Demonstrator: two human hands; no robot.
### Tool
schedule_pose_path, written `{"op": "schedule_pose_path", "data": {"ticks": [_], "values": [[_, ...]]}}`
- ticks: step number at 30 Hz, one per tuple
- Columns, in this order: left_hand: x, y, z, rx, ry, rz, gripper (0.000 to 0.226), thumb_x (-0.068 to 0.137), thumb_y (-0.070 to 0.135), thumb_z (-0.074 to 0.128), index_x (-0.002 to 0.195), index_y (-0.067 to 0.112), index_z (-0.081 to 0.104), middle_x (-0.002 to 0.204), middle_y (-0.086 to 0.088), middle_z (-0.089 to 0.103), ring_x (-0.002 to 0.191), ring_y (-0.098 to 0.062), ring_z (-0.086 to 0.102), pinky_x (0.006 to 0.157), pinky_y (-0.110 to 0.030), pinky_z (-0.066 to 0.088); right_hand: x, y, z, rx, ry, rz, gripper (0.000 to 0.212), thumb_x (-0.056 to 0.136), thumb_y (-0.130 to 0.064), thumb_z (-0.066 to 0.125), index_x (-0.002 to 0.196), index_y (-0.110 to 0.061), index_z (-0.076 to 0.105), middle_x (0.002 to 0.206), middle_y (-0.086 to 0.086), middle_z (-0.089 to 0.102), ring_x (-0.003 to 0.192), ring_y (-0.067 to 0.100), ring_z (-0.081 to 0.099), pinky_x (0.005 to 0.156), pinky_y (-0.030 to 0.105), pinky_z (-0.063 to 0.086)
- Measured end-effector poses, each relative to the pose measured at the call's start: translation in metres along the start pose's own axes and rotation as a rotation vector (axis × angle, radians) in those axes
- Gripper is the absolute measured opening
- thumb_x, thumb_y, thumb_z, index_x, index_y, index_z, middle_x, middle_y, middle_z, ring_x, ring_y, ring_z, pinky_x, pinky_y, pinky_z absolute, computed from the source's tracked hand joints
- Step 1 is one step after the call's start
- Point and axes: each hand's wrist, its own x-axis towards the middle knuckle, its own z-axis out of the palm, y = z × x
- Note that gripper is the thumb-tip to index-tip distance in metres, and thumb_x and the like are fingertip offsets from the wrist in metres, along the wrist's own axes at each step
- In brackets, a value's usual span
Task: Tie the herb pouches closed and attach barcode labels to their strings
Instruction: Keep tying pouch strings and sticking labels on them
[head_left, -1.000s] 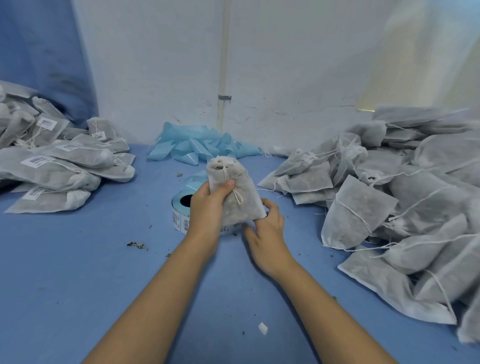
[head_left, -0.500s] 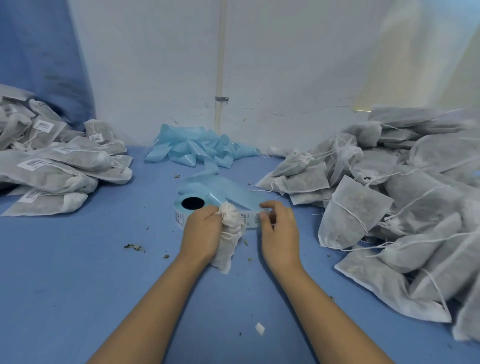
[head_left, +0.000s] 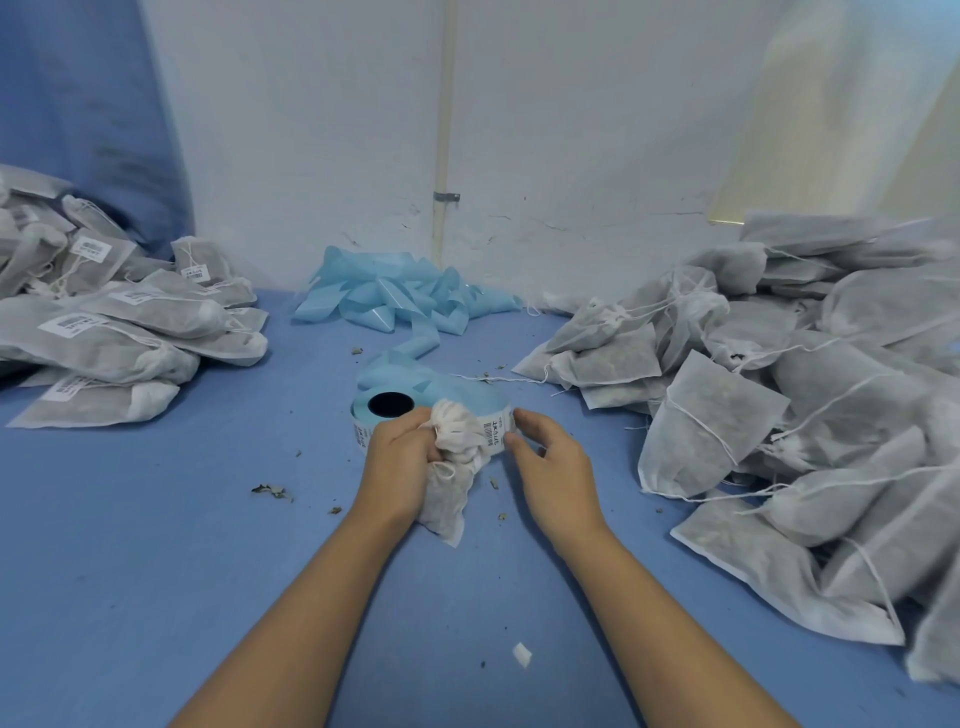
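My left hand (head_left: 397, 460) grips a small white herb pouch (head_left: 452, 478) by its gathered, tied neck, the pouch lying down toward me on the blue table. Just behind it stands a roll of barcode labels (head_left: 415, 402) on light blue backing. My right hand (head_left: 548, 457) is at the roll's right side, its fingertips pinching a white barcode label (head_left: 496, 428) at the roll's edge.
A heap of labelled pouches (head_left: 114, 322) lies at the left. A larger heap of unlabelled pouches (head_left: 779, 415) with loose strings fills the right. Spent blue backing tape (head_left: 400, 296) is piled by the white wall. Herb crumbs and a paper scrap (head_left: 521, 654) dot the blue table (head_left: 156, 571).
A second ago my left hand held the pouch upright above the roll. It has since brought it down onto the table, and my right hand has moved to the roll's label edge.
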Motion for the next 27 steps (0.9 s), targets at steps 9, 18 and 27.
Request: {"op": "schedule_pose_path", "data": {"ticks": [9,18,27], "values": [[-0.0025,0.0026,0.0007,0.007,-0.033,0.019,0.062,0.078,-0.019,0.035,0.031,0.021,0.041,0.036,0.011,0.036,0.036,-0.001,0.034,0.04,-0.008,0.028,-0.0027,-0.0044,0.0006,0.098,-0.099,-0.048,0.021,0.096,-0.017,0.055,0.109,-0.02,0.071,0.106,-0.008,0.067,0.098,0.001,0.059,0.084,0.01,0.043],[0.002,-0.0029,-0.0007,0.006,0.003,-0.009,0.049,0.077,-0.016,0.037,0.045,0.02,0.032,0.042,0.013,0.033,0.04,-0.001,0.03,0.04,-0.011,0.028,-0.0028,-0.0042,-0.0022,0.365,-0.058,0.04,0.017,0.091,-0.01,0.061,0.086,-0.022,0.07,0.075,-0.017,0.072,0.068,-0.009,0.061,0.063,0.005,0.043],[-0.0002,-0.0008,0.0009,0.009,-0.016,0.009,0.061,0.08,-0.015,0.037,0.032,0.022,0.042,0.038,0.013,0.037,0.037,0.0,0.035,0.04,-0.009,0.03,-0.0026,-0.007,-0.0057,0.405,-0.064,0.056,0.022,0.092,-0.007,0.058,0.082,-0.021,0.071,0.069,-0.017,0.071,0.064,-0.009,0.061,0.059,0.004,0.042]]}}
